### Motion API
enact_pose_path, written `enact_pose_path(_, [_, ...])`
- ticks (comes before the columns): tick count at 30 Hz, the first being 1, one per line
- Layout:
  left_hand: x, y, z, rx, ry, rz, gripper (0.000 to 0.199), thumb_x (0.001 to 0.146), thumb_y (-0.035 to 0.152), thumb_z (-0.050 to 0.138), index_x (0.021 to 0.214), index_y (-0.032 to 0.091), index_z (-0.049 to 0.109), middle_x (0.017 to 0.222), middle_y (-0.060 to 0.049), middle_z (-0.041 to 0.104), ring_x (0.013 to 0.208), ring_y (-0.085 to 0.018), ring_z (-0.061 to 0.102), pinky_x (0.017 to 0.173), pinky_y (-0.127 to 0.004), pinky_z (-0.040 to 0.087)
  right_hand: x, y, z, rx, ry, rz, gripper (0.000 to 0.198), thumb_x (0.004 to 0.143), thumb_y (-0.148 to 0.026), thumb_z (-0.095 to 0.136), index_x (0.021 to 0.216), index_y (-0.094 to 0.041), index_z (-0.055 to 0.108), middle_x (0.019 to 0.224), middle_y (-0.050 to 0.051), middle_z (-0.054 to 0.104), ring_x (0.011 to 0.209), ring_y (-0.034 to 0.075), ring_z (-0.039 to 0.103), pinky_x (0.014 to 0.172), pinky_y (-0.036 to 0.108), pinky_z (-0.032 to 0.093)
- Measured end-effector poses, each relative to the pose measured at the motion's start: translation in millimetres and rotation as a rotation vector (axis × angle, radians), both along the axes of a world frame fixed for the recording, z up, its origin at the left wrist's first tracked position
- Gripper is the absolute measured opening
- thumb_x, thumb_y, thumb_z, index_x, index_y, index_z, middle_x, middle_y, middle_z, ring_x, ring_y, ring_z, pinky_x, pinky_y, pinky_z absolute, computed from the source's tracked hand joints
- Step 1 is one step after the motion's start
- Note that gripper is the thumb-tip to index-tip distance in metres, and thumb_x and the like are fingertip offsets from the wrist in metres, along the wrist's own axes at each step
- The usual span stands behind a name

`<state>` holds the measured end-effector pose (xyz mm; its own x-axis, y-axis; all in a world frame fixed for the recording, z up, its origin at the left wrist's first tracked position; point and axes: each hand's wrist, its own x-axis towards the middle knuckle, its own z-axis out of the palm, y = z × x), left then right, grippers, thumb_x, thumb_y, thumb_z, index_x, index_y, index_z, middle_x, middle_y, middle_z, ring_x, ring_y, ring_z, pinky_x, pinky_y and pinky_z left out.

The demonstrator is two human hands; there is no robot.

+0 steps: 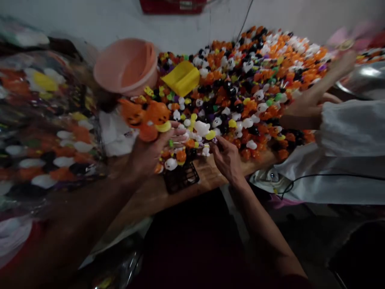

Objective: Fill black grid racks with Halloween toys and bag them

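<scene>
My left hand (146, 154) is closed round several orange pumpkin toys (144, 118), with a yellowish piece beside them near the fingers. Some of its fingers reach out over the pile. At the pile's front edge, my right hand (227, 156) has its fingertips pinched on a small purple-and-white toy (214, 140), partly hidden. A small white figure (206, 150) stands just left of those fingertips. Between my hands lie a white ghost-like toy (201, 127) and yellow pieces. A large pile of small Halloween toys (237, 96) in orange, white, black, purple and green spreads behind.
A pink basin (104, 68) and a yellow scoop-like piece (182, 78) sit behind the left hand. Filled clear bags (45, 132) stand at left. A black plastic grid (182, 178) lies on the wooden table edge (207, 178). A co-worker's arm (313, 96) reaches in from the right, near a metal bowl (363, 80).
</scene>
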<state>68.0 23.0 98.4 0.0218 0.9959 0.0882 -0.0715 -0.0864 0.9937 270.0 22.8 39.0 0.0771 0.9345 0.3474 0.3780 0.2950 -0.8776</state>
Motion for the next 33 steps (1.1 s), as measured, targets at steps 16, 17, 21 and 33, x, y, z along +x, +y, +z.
enact_pose_path(16, [-49,-139,-117.0,-0.481,-0.004,0.136,0.029,0.083,0.044,0.072,0.099,0.020,0.071,0.092,-0.008,0.069,0.074,-0.018,0.063,0.056,-0.027,0.052,13,-49,-92,-0.055,-0.372,0.073,0.032,0.100,-0.041,0.047,0.104,-0.021,0.072,0.095,0.010,0.063,0.092,0.025,0.055,0.086,0.043,0.047])
enact_pose_path(17, [-50,-136,-119.4,-0.496,-0.003,0.125,0.030,0.082,0.044,0.074,0.099,0.019,0.070,0.097,-0.010,0.071,0.076,-0.020,0.065,0.057,-0.028,0.054,16,-49,-94,-0.035,-0.389,0.059,0.030,0.098,-0.040,0.051,0.105,-0.022,0.074,0.096,0.010,0.063,0.094,0.025,0.056,0.087,0.044,0.046])
enact_pose_path(21, [-50,-130,-129.1,-0.555,0.021,0.112,0.044,0.083,0.052,0.074,0.110,0.018,0.067,0.103,-0.012,0.074,0.066,-0.019,0.068,0.045,-0.025,0.050,24,-55,-93,-0.087,-0.260,0.133,0.020,0.094,-0.034,0.062,0.103,-0.024,0.077,0.093,0.006,0.067,0.086,0.021,0.061,0.078,0.037,0.049])
enact_pose_path(33, [-70,-155,-149.3,-0.408,0.184,0.078,0.039,0.096,0.054,0.060,0.102,0.018,0.072,0.069,-0.001,0.059,0.060,-0.011,0.049,0.050,-0.019,0.040,-55,-49,-91,0.032,-0.308,0.266,0.010,0.093,-0.022,0.059,0.088,-0.020,0.067,0.083,0.006,0.069,0.072,0.018,0.062,0.065,0.029,0.049])
